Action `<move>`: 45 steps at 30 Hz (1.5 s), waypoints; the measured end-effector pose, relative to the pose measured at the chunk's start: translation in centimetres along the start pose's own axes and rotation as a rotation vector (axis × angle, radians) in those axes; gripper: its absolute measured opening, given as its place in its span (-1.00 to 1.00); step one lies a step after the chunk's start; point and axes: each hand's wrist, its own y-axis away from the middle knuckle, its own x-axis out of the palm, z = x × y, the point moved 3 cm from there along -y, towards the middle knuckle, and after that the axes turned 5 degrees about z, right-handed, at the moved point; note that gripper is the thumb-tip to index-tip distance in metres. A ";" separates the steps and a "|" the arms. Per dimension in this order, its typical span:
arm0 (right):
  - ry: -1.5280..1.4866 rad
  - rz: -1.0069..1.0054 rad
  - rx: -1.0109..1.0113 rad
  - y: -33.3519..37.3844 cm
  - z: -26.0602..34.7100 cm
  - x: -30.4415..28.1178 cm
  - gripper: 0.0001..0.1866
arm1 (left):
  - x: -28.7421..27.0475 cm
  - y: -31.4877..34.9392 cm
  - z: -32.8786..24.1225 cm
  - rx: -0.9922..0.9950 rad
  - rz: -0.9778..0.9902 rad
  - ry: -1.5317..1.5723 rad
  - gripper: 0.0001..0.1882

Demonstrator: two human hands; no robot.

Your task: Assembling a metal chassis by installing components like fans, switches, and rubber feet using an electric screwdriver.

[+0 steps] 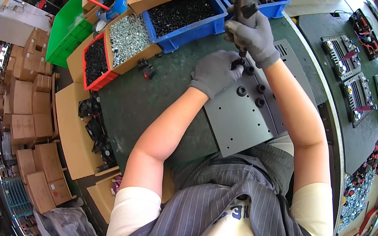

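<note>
My right hand [253, 39], in a grey glove, is closed around a power screwdriver [247, 1] held upright with its bit pointing down. Under the bit, my left hand [216, 71], also gloved in grey, pinches a small black round part [238, 63] against a grey metal panel [239, 120]. Its fingers partly hide that part, and the screw cannot be made out. Several black ring-shaped feet stand on the panel close by, among them a loose-looking one [241, 91] and two near the panel's seam. Small holes dot the panel's surface.
Beyond my left hand are a blue bin of black screws [179, 15], a box of silver fasteners [127, 39] and a red bin of black screws [95, 62]. A small black-and-red object [146, 69] lies on the green mat. Metal assemblies [340, 55] occupy the right-hand table.
</note>
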 end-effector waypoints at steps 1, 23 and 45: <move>0.020 -0.043 -0.030 0.5 0.9 0.1 -0.58 | -0.4 0.1 0.0 -0.034 0.060 0.105 -0.75; -0.453 -0.091 -0.451 13.2 9.1 1.6 -0.60 | 0.2 11.2 -5.5 -0.511 0.321 2.163 -0.68; -0.364 -0.461 -0.268 10.4 6.6 -5.7 -0.58 | -1.9 0.9 -3.4 -0.052 0.121 0.059 -0.67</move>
